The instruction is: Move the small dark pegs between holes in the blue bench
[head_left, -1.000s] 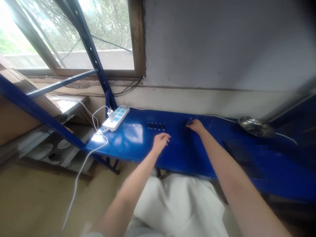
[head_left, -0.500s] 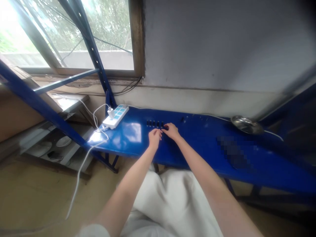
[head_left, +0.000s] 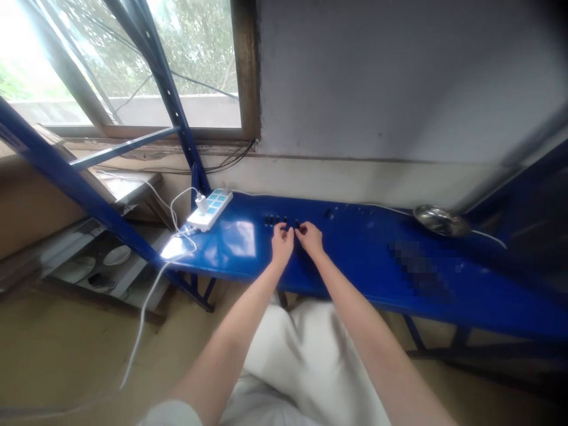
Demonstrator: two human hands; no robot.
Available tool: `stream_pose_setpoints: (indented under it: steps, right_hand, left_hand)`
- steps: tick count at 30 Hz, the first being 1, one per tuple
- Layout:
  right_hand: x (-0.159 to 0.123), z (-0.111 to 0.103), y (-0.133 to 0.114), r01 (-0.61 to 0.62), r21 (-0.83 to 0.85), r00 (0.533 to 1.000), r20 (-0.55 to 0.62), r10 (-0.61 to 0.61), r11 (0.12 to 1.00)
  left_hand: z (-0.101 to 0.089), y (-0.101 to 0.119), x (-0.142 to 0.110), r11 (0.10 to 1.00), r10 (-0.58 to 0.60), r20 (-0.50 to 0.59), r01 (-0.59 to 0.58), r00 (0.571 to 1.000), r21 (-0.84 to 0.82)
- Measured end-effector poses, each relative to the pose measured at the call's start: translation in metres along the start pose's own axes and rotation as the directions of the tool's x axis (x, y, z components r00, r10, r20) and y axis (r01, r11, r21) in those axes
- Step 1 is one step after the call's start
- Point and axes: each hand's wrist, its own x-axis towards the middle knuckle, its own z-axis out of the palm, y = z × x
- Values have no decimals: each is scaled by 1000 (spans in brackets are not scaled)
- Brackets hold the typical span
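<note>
Small dark pieces [head_left: 271,220], in a row, blue counter [head_left: 355,254]; left hand [head_left: 282,241], half-curled, hold unclear; right hand [head_left: 309,238], apparently pinching end piece [head_left: 297,223].

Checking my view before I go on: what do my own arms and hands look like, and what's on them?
Both the left hand and right hand are ungloved, with bare wrists and forearms. A pale, whitish sleeve shows at the left arm's lower end. Rings are too small to tell.

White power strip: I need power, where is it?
In the head view, the white power strip lies on the blue table at its left end, left of small black pieces.
</note>
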Motion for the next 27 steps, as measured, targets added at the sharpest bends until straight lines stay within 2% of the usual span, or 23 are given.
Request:
stream_pose_setpoints:
  steps: [3, 6, 9, 13, 16, 18, 21, 27]
  right_hand:
    - [-17, -13, 2, 138, -100, 988, -55, -144, 985]
    - [-30, -21, 2, 208, -152, 970, -91, -224, 966]
    - [-37, -21, 3, 208, -110, 959, -173, -224, 972]
    - [-42, -17, 7, 183, 119, 945, -296, -142, 976]
    - [-43, -16, 10, 156, 349, 956, -289, -52, 924]
    - [-44, -17, 11, 118, 443, 963, -269, 6, 889]
    - [-44, -17, 11, 110, 464, 958, -286, 32, 879]
    - [-45, -16, 11, 176, 447, 944, -329, -22, 877]
  left_hand:
    - [2, 3, -4, 975, 185, 65, -192, 981, 116]
    - [5, 1, -5, 934, 263, 165, -294, 951, 203]
    - [6, -3, -4, 914, 242, 175, -284, 954, 289]
    - [6, -5, -2, 897, 216, 174, -266, 961, 353]
    - [5, -7, 0, 894, 223, 199, -282, 954, 349]
    - [5, -9, 0, 896, 227, 224, -293, 948, 333]
    - [6, -10, 1, 904, 228, 242, -297, 943, 307]
    - [6, -12, 1, 920, 231, 242, -293, 942, 261]
